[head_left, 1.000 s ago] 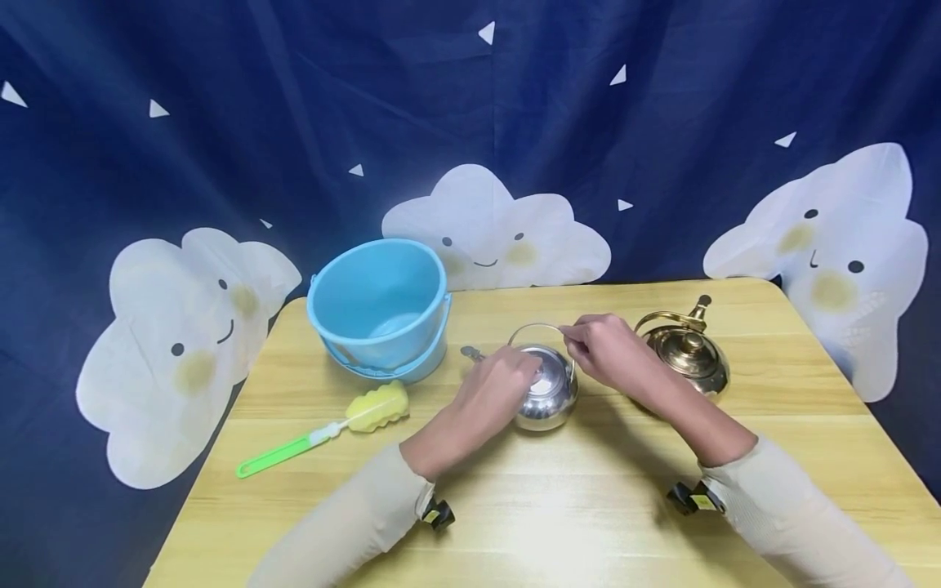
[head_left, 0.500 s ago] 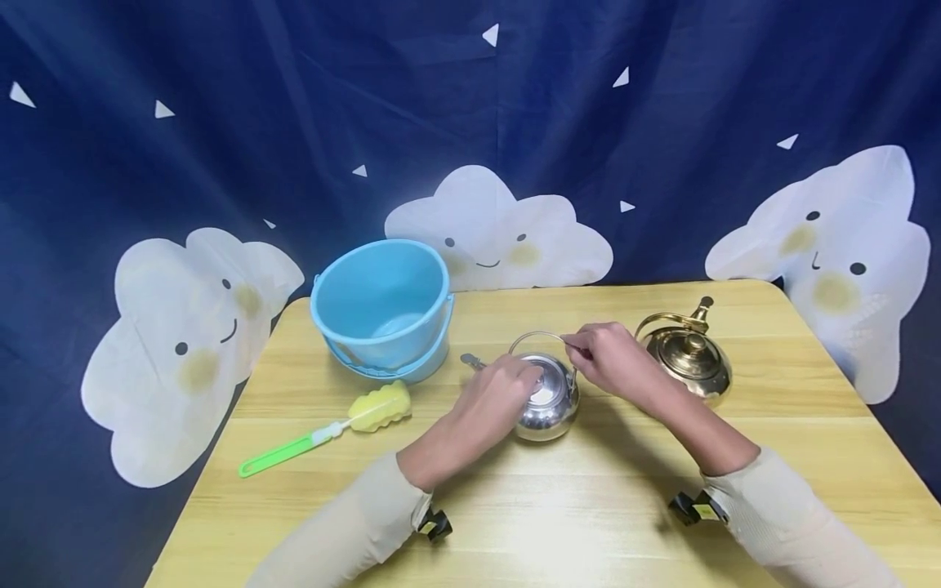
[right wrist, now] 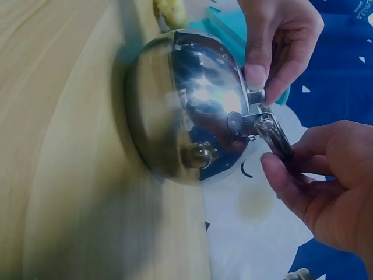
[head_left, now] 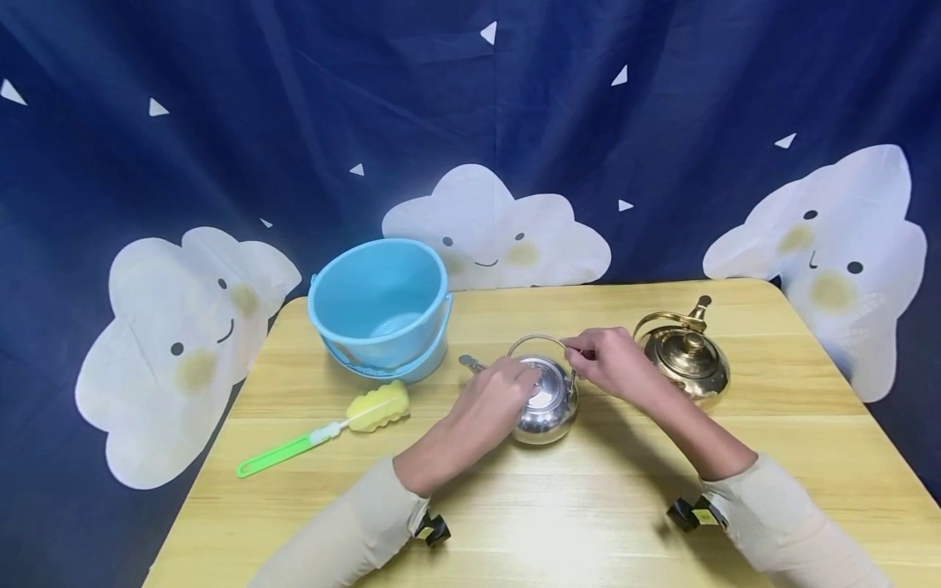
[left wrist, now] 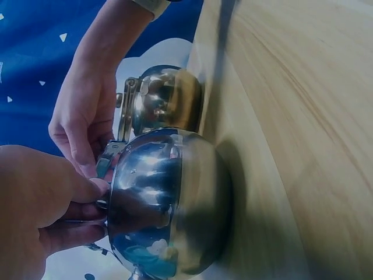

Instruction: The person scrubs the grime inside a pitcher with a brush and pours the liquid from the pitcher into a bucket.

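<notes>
A small shiny silver kettle (head_left: 542, 418) is on the wooden table, its spout pointing to the left. My left hand (head_left: 491, 402) pinches the knob of its lid (head_left: 545, 390) between thumb and fingers. The lid sits on the kettle. My right hand (head_left: 610, 361) holds the right side of the raised loop handle (head_left: 535, 337) with thumb and fingertips, as the right wrist view shows up close. Just beyond my right hand stands a gold-coloured kettle (head_left: 691, 359), partly hidden by my forearm.
A light blue bucket (head_left: 378, 306) stands at the back left. In front of it lies a sponge bottle brush (head_left: 378, 407) with a green handle. The wooden table (head_left: 581, 498) ends at a dark blue curtain (head_left: 323, 106) with cloud faces.
The silver kettle has shifted slightly toward the table's front, with both hands keeping hold of it. The bucket, brush and gold-coloured kettle have stayed where they were.
</notes>
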Tool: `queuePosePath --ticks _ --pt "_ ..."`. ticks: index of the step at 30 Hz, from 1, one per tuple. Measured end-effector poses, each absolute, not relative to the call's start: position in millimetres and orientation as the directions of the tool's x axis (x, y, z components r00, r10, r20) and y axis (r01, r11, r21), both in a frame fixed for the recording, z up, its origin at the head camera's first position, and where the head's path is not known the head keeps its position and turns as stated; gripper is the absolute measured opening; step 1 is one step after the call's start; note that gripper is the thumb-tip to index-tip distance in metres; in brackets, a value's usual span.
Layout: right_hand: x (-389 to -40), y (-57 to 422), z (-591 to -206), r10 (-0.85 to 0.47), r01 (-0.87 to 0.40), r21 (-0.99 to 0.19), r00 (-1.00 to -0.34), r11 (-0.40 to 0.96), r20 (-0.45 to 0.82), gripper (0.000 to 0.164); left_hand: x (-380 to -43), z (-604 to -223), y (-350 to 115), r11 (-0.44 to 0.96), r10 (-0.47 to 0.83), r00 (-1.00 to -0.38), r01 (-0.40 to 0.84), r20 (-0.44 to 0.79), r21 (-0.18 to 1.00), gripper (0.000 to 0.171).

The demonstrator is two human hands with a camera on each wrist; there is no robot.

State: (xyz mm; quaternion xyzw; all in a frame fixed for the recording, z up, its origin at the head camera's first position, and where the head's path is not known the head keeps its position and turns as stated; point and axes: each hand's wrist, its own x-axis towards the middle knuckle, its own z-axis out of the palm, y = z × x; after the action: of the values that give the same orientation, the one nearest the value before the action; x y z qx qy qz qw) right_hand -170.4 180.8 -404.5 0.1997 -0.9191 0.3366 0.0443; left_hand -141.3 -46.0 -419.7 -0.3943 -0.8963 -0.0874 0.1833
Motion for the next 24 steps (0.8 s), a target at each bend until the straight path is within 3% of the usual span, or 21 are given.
queuePosePath --ticks 10,16,24 --pt "-170 186 -412 -0.301 -0.289 -0.719 -0.946 0.632 0.116 0.027 -142 -421 -47 0.672 0.684 -0.621 0.740 0.382 -0.002 0.022" --pt "-169 189 -417 -0.276 -0.223 -0.783 -0.959 0.581 0.068 0.027 -142 -420 -45 0.662 0.712 -0.605 0.747 0.357 -0.053 0.033" --pt "-168 190 -420 -0.258 -0.185 -0.809 -0.965 0.559 0.042 0.030 -143 -417 -45 0.664 0.715 -0.618 0.746 0.326 -0.042 0.036"
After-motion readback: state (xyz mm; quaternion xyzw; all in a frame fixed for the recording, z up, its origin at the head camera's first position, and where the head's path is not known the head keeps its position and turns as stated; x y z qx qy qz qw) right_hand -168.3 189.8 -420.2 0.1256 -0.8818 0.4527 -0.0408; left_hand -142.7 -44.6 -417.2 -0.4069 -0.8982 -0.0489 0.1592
